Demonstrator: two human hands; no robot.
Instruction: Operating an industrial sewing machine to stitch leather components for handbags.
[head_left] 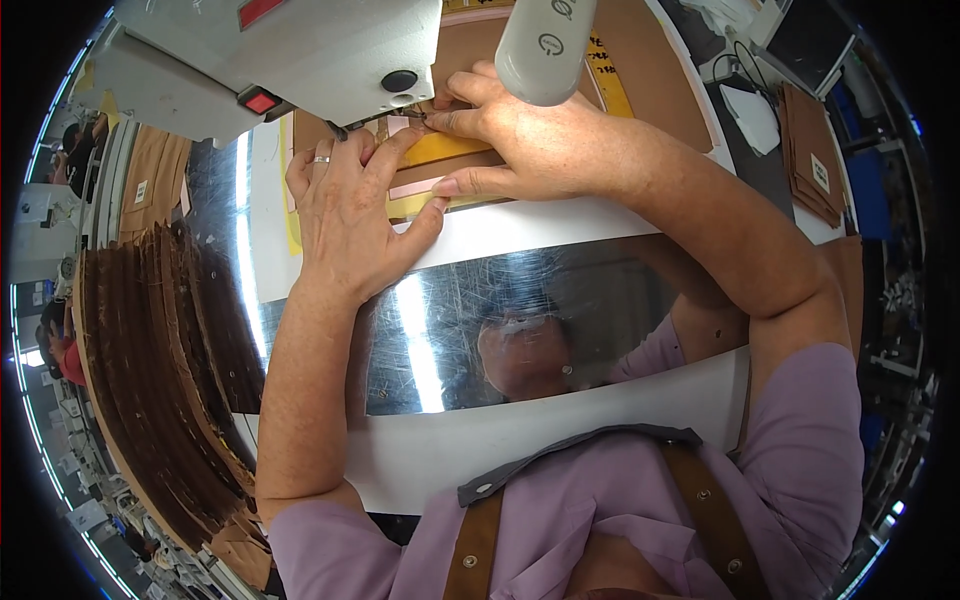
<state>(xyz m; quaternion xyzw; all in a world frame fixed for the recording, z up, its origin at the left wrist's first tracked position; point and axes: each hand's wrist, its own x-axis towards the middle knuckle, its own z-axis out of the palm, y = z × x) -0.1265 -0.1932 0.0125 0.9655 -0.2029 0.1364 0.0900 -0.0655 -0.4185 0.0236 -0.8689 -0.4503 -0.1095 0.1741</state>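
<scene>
L hand (pixel 350 215) spread on yellow template (pixel 440 150), R hand (pixel 530 140) spread just beside, both nr sewing mach. (pixel 330 60)

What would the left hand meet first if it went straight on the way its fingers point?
The left hand would probably meet the small dark rod just ahead, below the white machine head; depth is unclear, so it might pass underneath.

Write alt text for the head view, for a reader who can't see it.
A spread left hand and a right hand rest close together on a brown workpiece with yellow strips, at a white sewing machine. A scratched, reflective metal plate lies below them in view; brown pieces are stacked at left.
</scene>
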